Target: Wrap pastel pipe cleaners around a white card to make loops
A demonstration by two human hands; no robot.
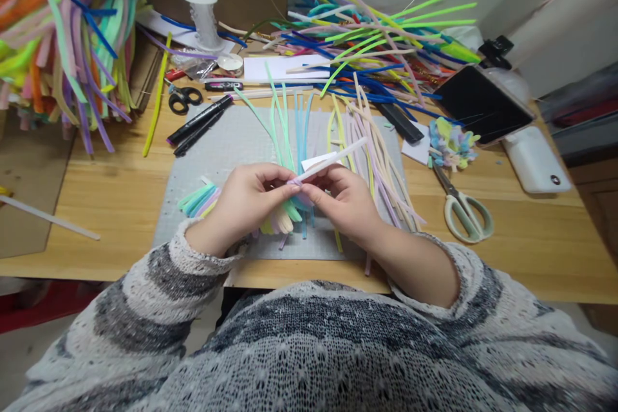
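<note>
My left hand (255,196) and my right hand (345,203) meet above the grey cutting mat (203,141). Thumbs and forefingers of both are pinched on a lilac pipe cleaner (294,183), bent at the near end of a slim white stick (338,156). The stick slants up to the right across my right hand's fingers. Under the hands lie green pipe cleaners (280,129), blue ones (300,122) and a bundle of short pastel pieces, partly hidden. Beside my left wrist is another short pastel bundle (199,199). Pink and peach pipe cleaners (381,167) spread right of my right hand.
Scissors (467,215), a pastel fluffy piece (451,145), a white case (535,161) and a dark-screened device (485,103) lie right. Markers (200,122), black-handled scissors (185,100) and a spool (200,19) are left. Pipe cleaners pile up behind (367,32); a large bunch (72,45) stands left.
</note>
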